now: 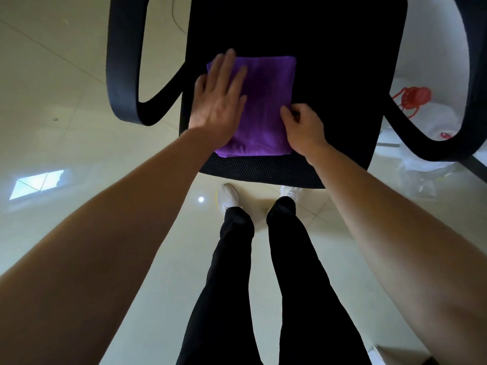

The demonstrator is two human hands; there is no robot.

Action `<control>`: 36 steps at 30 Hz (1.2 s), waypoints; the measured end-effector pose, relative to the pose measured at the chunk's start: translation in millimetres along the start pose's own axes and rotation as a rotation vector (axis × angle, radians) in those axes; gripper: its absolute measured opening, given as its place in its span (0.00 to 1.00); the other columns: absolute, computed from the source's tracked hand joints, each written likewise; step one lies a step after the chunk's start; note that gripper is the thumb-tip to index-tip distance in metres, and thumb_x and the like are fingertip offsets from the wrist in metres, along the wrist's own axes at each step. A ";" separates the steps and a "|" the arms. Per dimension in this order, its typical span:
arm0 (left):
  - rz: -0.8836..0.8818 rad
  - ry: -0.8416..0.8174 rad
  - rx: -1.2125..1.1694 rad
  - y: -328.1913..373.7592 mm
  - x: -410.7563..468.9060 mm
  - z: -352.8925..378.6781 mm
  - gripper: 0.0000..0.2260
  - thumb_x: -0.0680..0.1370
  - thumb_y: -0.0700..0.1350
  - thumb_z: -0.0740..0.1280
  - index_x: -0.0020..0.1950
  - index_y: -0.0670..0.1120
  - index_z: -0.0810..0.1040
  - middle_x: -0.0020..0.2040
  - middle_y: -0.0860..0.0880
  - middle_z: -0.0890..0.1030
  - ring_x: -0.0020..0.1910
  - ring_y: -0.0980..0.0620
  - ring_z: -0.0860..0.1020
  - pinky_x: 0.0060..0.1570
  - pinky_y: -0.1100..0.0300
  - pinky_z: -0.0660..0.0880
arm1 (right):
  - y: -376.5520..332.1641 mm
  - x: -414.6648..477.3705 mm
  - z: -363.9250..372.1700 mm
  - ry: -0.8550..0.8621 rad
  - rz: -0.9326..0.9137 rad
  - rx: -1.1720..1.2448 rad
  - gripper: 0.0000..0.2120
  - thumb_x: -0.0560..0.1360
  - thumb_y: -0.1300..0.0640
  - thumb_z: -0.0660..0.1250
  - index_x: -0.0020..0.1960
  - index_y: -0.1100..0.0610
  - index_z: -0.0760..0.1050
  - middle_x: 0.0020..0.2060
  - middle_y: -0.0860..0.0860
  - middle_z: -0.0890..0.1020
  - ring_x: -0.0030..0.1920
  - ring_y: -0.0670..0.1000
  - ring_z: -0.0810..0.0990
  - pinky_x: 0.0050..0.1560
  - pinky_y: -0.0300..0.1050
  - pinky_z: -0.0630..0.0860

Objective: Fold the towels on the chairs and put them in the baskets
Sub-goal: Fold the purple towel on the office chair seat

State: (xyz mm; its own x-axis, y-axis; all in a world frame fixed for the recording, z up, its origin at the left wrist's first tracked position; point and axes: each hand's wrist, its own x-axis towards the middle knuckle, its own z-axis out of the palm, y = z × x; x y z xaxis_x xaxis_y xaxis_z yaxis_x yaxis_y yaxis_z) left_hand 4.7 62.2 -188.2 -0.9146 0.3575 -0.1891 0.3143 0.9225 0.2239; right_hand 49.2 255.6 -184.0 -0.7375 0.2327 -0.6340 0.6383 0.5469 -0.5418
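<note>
A purple towel point(266, 101), folded into a rectangle, lies on the black mesh seat of an office chair point(329, 75) straight in front of me. My left hand point(218, 101) rests flat on the towel's left half, fingers spread and pointing away from me. My right hand point(305, 127) pinches the towel's right edge near its front corner, fingers curled on the cloth. No basket is in view.
The chair's black armrests point(123, 75) loop out on both sides. A white plastic bag with red print point(413, 101) lies on the floor to the right, beyond the right armrest. My legs and white shoes point(228, 197) stand on pale glossy tiles at the seat's front edge.
</note>
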 end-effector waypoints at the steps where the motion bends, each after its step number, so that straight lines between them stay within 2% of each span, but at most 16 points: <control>1: 0.115 -0.048 0.054 0.9 6.3 3.1 0.24 0.83 0.53 0.51 0.79 0.48 0.58 0.80 0.43 0.53 0.79 0.42 0.53 0.73 0.40 0.57 | 1.7 2.2 3.5 0.024 -0.008 -0.018 0.20 0.82 0.46 0.61 0.67 0.59 0.74 0.59 0.54 0.81 0.60 0.54 0.80 0.58 0.43 0.73; 2: 0.168 -0.091 0.093 -0.7 9.8 9.6 0.24 0.84 0.55 0.48 0.80 0.49 0.54 0.81 0.43 0.51 0.79 0.43 0.50 0.74 0.38 0.54 | 5.5 5.9 6.6 0.051 -0.013 -0.035 0.20 0.83 0.46 0.60 0.66 0.59 0.73 0.58 0.54 0.82 0.58 0.55 0.80 0.54 0.40 0.72; 4: 0.105 -0.158 0.144 -8.2 4.6 23.0 0.28 0.83 0.62 0.43 0.81 0.51 0.48 0.81 0.43 0.47 0.80 0.44 0.48 0.74 0.36 0.50 | 12.9 8.5 10.5 0.091 -0.038 -0.077 0.19 0.83 0.47 0.60 0.65 0.60 0.72 0.56 0.56 0.82 0.57 0.57 0.81 0.48 0.37 0.68; 6: 0.000 -0.163 0.167 -13.0 -5.6 34.0 0.31 0.82 0.65 0.42 0.81 0.52 0.45 0.81 0.44 0.46 0.80 0.44 0.47 0.74 0.35 0.48 | 17.7 9.1 13.3 0.099 -0.083 -0.120 0.19 0.83 0.46 0.59 0.64 0.60 0.71 0.55 0.58 0.82 0.56 0.59 0.81 0.48 0.41 0.69; 9: -0.080 -0.160 0.140 -9.2 -10.2 30.2 0.33 0.82 0.65 0.43 0.81 0.47 0.46 0.81 0.42 0.47 0.80 0.43 0.48 0.75 0.37 0.47 | 13.8 6.5 13.0 0.117 -0.077 -0.163 0.21 0.83 0.44 0.56 0.66 0.59 0.71 0.57 0.58 0.81 0.56 0.59 0.81 0.51 0.47 0.74; 11: -0.241 -0.123 0.059 -0.5 -15.6 21.3 0.34 0.82 0.64 0.46 0.80 0.43 0.48 0.80 0.39 0.51 0.79 0.40 0.52 0.75 0.40 0.50 | 8.3 5.0 10.9 0.102 -0.044 -0.129 0.22 0.84 0.43 0.55 0.67 0.59 0.71 0.58 0.57 0.81 0.57 0.58 0.81 0.51 0.46 0.74; 14: -0.699 -0.045 -0.328 18.8 -28.9 9.5 0.33 0.81 0.63 0.50 0.79 0.44 0.54 0.75 0.39 0.63 0.72 0.38 0.64 0.68 0.45 0.61 | 2.8 3.3 7.0 0.047 0.029 -0.034 0.25 0.83 0.41 0.54 0.66 0.60 0.72 0.58 0.56 0.81 0.58 0.57 0.80 0.49 0.41 0.69; 15: -0.828 -0.026 -0.505 26.1 -30.7 4.4 0.31 0.81 0.62 0.50 0.79 0.45 0.56 0.73 0.40 0.65 0.70 0.38 0.65 0.67 0.46 0.61 | 2.0 3.1 5.5 0.021 0.075 0.027 0.26 0.83 0.39 0.53 0.65 0.59 0.73 0.55 0.54 0.81 0.57 0.56 0.79 0.51 0.42 0.69; 18: -1.119 -0.116 -0.915 34.8 -27.9 -6.1 0.25 0.84 0.55 0.46 0.80 0.48 0.54 0.75 0.42 0.64 0.73 0.41 0.63 0.70 0.50 0.59 | -3.9 0.0 -1.0 -0.060 0.226 0.259 0.29 0.81 0.33 0.48 0.61 0.54 0.74 0.45 0.44 0.77 0.49 0.49 0.76 0.57 0.47 0.73; 21: -1.307 -0.182 -1.235 38.6 -20.9 -27.6 0.35 0.81 0.67 0.43 0.79 0.44 0.59 0.76 0.45 0.65 0.75 0.43 0.64 0.74 0.48 0.60 | -13.3 -11.1 -5.5 -0.134 0.274 0.430 0.34 0.79 0.29 0.45 0.65 0.52 0.75 0.52 0.46 0.76 0.51 0.48 0.76 0.56 0.47 0.72; 24: -1.316 -0.177 -1.238 52.8 -14.2 -53.5 0.36 0.80 0.68 0.43 0.78 0.44 0.61 0.76 0.45 0.66 0.73 0.42 0.66 0.72 0.49 0.61 | -24.7 -26.6 -13.6 -0.130 0.174 0.397 0.36 0.78 0.28 0.46 0.66 0.53 0.76 0.59 0.50 0.79 0.59 0.53 0.78 0.64 0.54 0.74; 28: -1.275 -0.027 -1.291 70.6 -10.2 -93.0 0.36 0.80 0.68 0.46 0.75 0.43 0.67 0.71 0.46 0.73 0.69 0.44 0.72 0.65 0.52 0.68 | -37.6 -49.0 -47.7 -0.006 0.063 0.402 0.32 0.82 0.34 0.49 0.54 0.60 0.78 0.49 0.56 0.83 0.51 0.54 0.81 0.60 0.58 0.77; 30: -1.210 0.038 -1.342 79.7 -12.1 -116.0 0.35 0.80 0.67 0.47 0.74 0.43 0.68 0.66 0.48 0.75 0.64 0.47 0.74 0.59 0.55 0.71 | -46.1 -63.2 -74.5 0.039 0.029 0.459 0.31 0.82 0.35 0.50 0.55 0.59 0.78 0.50 0.55 0.83 0.52 0.53 0.82 0.59 0.56 0.78; 33: -1.143 0.070 -1.364 99.9 -11.3 -159.8 0.34 0.81 0.67 0.47 0.74 0.44 0.68 0.59 0.51 0.75 0.60 0.48 0.75 0.60 0.54 0.72 | -64.2 -86.1 -116.5 0.070 -0.024 0.492 0.30 0.83 0.37 0.50 0.55 0.60 0.78 0.52 0.56 0.83 0.52 0.52 0.82 0.59 0.52 0.79; 36: -1.005 0.075 -1.402 130.4 -7.5 -213.4 0.34 0.80 0.68 0.47 0.75 0.46 0.67 0.63 0.51 0.76 0.60 0.50 0.75 0.62 0.53 0.72 | -85.4 -122.5 -165.1 0.136 -0.079 0.582 0.28 0.83 0.37 0.50 0.56 0.58 0.78 0.51 0.53 0.83 0.52 0.50 0.81 0.57 0.47 0.78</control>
State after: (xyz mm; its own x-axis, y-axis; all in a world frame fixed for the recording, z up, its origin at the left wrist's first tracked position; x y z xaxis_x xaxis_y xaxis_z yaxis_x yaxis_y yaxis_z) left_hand -1.8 148.7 46.5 -0.6203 -0.2776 -0.7336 -0.7482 -0.0712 0.6596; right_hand 48.6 313.1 31.0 -0.7851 0.3307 -0.5238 0.5678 0.0461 -0.8219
